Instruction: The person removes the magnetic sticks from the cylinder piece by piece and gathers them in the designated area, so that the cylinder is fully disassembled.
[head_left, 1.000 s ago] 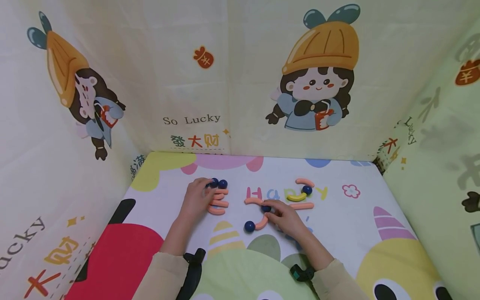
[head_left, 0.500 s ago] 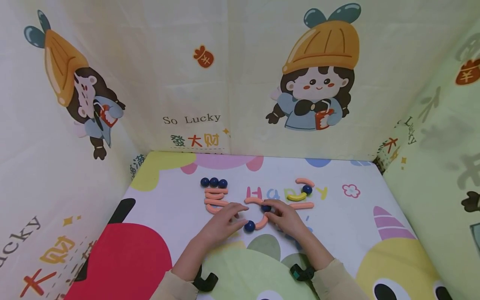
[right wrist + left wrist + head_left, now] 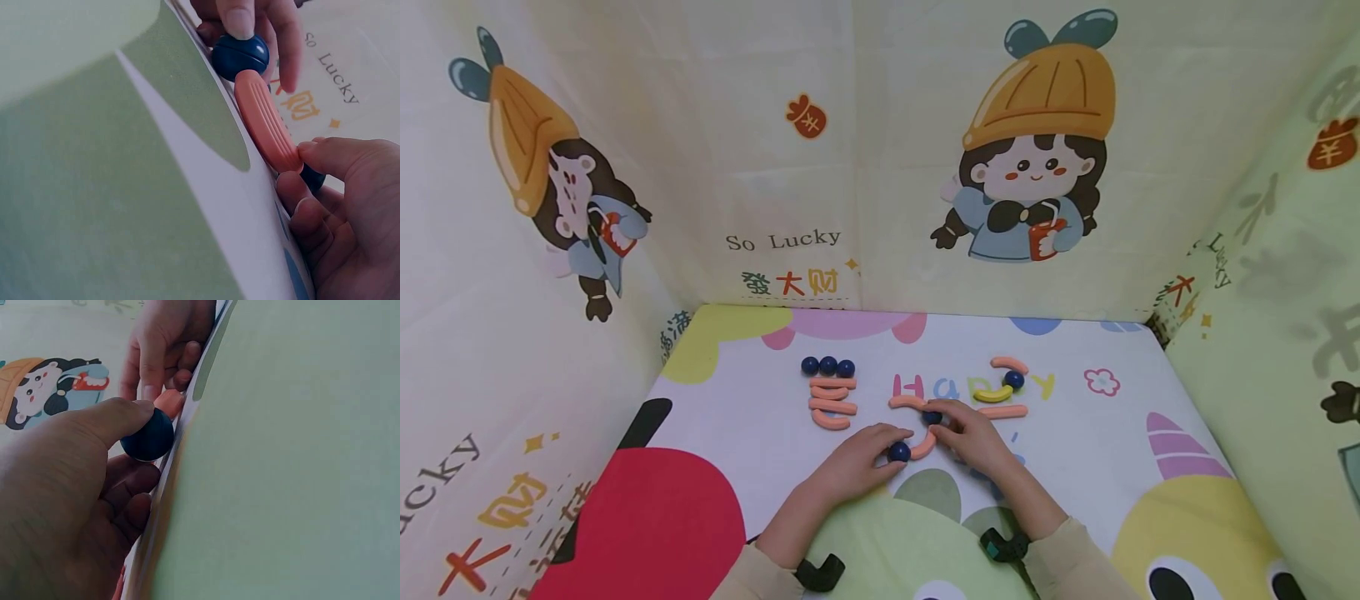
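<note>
In the head view my left hand [image 3: 862,463] holds a dark blue ball [image 3: 898,452] on the table between thumb and fingers. The left wrist view shows the thumb on top of this ball [image 3: 149,435]. My right hand [image 3: 973,435] has its thumb and fingers around a second blue ball [image 3: 932,417], largely hidden behind the fingers in the right wrist view. Between the two balls lies a curved, ridged pink sausage-shaped piece [image 3: 923,446], its end touching the right thumb. Another pink piece [image 3: 907,402] runs left from the second ball.
Left of the hands, several pink pieces [image 3: 832,394] lie stacked in rows below three blue balls [image 3: 828,366]. At right are a yellow banana-shaped piece [image 3: 993,395], a blue ball [image 3: 1013,380] and pink pieces [image 3: 1003,412]. Printed cloth walls [image 3: 895,167] enclose the table.
My left hand has left the stacked pink pieces, moved right and toward me, and taken hold of the lower blue ball. The right hand has stayed in place.
</note>
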Demonstrator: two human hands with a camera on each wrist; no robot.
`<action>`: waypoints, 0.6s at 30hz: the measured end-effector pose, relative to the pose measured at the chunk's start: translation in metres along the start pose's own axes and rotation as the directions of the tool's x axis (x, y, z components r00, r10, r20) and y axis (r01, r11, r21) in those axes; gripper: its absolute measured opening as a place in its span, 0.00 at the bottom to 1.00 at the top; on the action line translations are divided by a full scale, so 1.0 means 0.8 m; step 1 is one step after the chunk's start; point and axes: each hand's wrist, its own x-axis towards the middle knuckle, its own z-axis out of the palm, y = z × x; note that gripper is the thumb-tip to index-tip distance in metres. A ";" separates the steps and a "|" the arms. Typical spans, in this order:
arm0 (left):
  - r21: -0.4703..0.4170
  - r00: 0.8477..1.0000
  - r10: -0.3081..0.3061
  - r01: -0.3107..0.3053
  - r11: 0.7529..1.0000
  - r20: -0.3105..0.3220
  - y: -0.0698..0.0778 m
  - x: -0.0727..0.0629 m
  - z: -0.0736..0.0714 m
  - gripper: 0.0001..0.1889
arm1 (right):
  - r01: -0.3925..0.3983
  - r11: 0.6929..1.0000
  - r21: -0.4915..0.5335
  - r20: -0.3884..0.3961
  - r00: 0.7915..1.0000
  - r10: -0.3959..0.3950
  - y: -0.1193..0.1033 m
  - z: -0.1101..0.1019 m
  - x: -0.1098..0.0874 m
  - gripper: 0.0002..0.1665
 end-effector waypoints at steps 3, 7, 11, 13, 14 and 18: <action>0.023 0.999 0.029 -0.029 0.999 -0.013 -0.001 -0.001 0.002 0.25 | -0.005 1.000 0.004 0.008 1.000 0.005 0.001 0.000 0.000 0.22; 0.055 0.997 0.070 -0.068 0.996 -0.035 0.001 -0.002 0.003 0.21 | 0.008 1.000 0.004 0.015 1.000 -0.008 0.001 0.000 0.000 0.22; 0.077 0.993 0.100 -0.096 0.992 -0.055 0.002 0.000 0.004 0.17 | 0.020 1.000 0.001 0.012 1.000 -0.020 0.000 -0.001 0.000 0.21; 0.083 0.993 0.102 -0.097 0.992 -0.057 0.001 0.001 0.005 0.16 | 0.022 1.000 0.004 0.011 1.000 -0.022 -0.001 -0.001 0.000 0.21; 0.085 0.994 0.096 -0.091 0.992 -0.056 0.001 0.002 0.005 0.16 | 0.023 1.000 0.006 0.010 1.000 -0.023 -0.001 -0.001 0.000 0.21; 0.078 0.997 0.060 -0.056 0.995 -0.043 0.001 0.003 0.006 0.16 | 0.018 1.000 0.023 0.010 1.000 -0.019 -0.002 -0.001 0.000 0.21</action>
